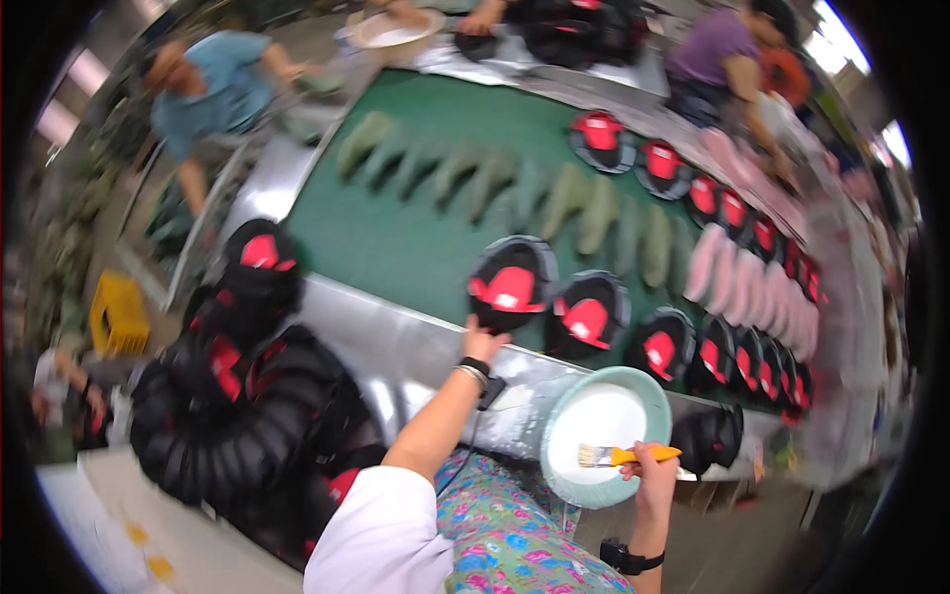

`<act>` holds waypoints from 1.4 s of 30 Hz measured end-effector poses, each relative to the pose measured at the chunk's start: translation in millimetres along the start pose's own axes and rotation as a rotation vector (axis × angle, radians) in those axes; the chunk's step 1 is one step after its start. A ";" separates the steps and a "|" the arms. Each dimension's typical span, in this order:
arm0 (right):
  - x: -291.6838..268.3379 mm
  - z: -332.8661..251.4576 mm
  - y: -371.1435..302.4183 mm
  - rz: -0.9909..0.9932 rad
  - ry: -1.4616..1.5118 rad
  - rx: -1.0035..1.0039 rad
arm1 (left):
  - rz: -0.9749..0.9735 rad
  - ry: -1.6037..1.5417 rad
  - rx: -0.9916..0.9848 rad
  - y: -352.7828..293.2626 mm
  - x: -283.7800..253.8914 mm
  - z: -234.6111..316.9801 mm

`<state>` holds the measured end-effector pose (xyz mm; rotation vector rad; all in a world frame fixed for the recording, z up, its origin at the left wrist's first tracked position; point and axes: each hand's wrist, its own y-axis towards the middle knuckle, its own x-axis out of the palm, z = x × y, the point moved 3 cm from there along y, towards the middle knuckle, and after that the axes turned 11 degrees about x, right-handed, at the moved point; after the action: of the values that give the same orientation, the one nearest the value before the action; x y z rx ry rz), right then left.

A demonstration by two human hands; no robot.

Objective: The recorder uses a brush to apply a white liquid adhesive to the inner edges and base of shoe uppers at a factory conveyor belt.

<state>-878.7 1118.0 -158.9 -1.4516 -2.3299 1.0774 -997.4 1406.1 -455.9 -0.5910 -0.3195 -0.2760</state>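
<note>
My left hand reaches forward to the near edge of the green table and grips the lower end of a black-and-red shoe upper; its fingertips are partly hidden under it. In my right hand is a paintbrush with an orange handle and pale bristles. The brush is over a pale green basin of white liquid, at the table's near edge. More shoe uppers stand in a row to the right of the held one. Beyond them lies a slanting row of green sole-shaped pieces.
Nested shoe uppers pile up at my left. Pink sole-shaped pieces and a second row of uppers line the green surface. Co-workers sit at far left and far right. A yellow crate stands left.
</note>
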 end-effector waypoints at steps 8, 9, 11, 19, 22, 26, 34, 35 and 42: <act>45.1 -10.7 6.8 -0.202 -0.093 -0.230 | -0.395 0.097 0.014 -194.2 -58.3 150.1; 53.6 -11.8 7.3 -0.276 -0.105 -0.247 | -0.316 0.321 0.159 -212.2 -73.0 174.3; 70.5 -16.9 1.5 -0.454 -0.014 -0.375 | -0.147 0.665 0.386 -253.3 -102.8 213.4; 112.4 -20.7 -28.0 -0.584 -0.134 -0.397 | 0.530 1.246 0.797 -409.8 -204.2 283.0; 125.1 -17.7 -32.9 -0.614 -0.190 -0.428 | 0.717 1.305 0.759 -439.9 -239.8 299.1; 141.9 -14.6 -42.2 -0.653 -0.234 -0.432 | 0.855 1.417 0.922 -444.8 -298.8 348.1; 167.9 -8.7 -50.4 -0.558 -0.307 -0.421 | 0.886 1.682 0.680 -332.8 -428.0 466.9; 171.2 -8.6 -51.5 -0.542 -0.316 -0.417 | 0.855 1.799 0.638 -314.7 -436.2 471.1; 189.1 -10.4 -51.2 -0.475 -0.385 -0.398 | 0.462 1.975 0.002 -267.2 -463.7 465.7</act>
<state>-1004.1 1268.8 -156.1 -0.7411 -3.0820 0.8436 -1612.8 1539.7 -129.3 -0.1606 1.6953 -0.2936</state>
